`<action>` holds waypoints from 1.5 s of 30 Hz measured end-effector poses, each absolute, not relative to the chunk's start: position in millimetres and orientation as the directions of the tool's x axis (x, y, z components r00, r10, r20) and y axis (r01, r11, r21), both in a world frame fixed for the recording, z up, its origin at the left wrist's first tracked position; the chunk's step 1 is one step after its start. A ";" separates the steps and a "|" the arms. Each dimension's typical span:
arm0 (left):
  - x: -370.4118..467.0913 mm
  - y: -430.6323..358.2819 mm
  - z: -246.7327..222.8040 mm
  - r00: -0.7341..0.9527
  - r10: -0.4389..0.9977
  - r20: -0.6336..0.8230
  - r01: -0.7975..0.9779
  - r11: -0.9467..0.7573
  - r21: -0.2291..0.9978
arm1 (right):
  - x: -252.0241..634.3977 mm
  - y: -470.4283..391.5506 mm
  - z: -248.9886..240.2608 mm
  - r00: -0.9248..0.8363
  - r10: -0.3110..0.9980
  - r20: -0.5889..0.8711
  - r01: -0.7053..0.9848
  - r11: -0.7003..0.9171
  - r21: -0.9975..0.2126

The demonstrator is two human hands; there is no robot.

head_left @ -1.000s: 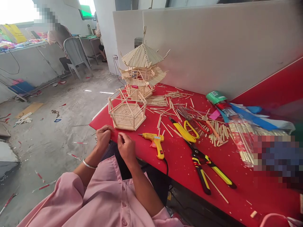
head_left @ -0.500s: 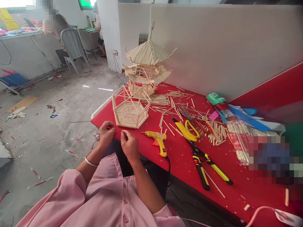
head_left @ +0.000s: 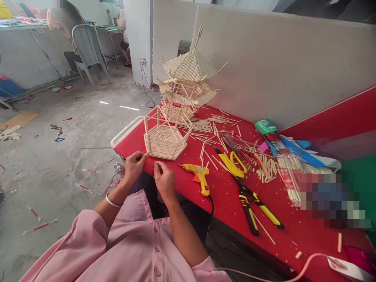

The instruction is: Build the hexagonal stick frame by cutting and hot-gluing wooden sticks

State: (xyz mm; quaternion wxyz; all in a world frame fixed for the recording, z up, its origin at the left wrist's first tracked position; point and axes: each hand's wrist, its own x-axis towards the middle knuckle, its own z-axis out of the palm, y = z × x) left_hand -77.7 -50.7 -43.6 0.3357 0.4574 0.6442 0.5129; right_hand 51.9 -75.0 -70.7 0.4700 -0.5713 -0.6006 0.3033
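My left hand (head_left: pixel 135 167) is at the table's near left edge, thumb and fingers pinched together. Its fingertips overlap the near left corner of a hexagonal stick frame (head_left: pixel 166 143); whether they touch it I cannot tell. My right hand (head_left: pixel 164 179) is beside it, closed in a pinch just over the edge. Anything held in either pinch is too small or hidden to make out. To the right of my right hand lies a yellow hot glue gun (head_left: pixel 198 176) on its side. Behind the frame rises a tiered pagoda model (head_left: pixel 190 70) built of thin wooden sticks.
Loose sticks (head_left: pixel 199 125) are scattered over the red table (head_left: pixel 223 199). Yellow-handled scissors (head_left: pixel 233 164), black-and-yellow cutters (head_left: pixel 252 199), bagged sticks (head_left: pixel 289 180) and a green roll (head_left: pixel 266 126) lie rightward. A pink cable (head_left: pixel 308 262) crosses the near right corner. Another person sits at the far left.
My left fingers have reached out to the frame's near corner. My right hand stays pinched close by. The whole view has shifted slightly, so most things sit a little differently in it.
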 end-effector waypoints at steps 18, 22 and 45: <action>-73.6 -48.5 -37.3 -0.372 0.916 0.150 0.334 -0.019 0.942 | 52.1 -74.5 -65.6 0.098 0.981 0.170 0.384 0.121 -0.915; -73.2 -49.6 -29.2 -0.348 0.938 0.001 0.182 0.067 0.981 | 52.3 -73.7 -64.0 0.099 0.985 0.143 0.360 0.098 -0.928; -74.6 -47.6 -24.5 -0.168 0.905 -0.392 -0.192 0.360 0.913 | 52.0 -73.2 -62.1 0.110 0.990 0.084 0.319 0.045 -0.947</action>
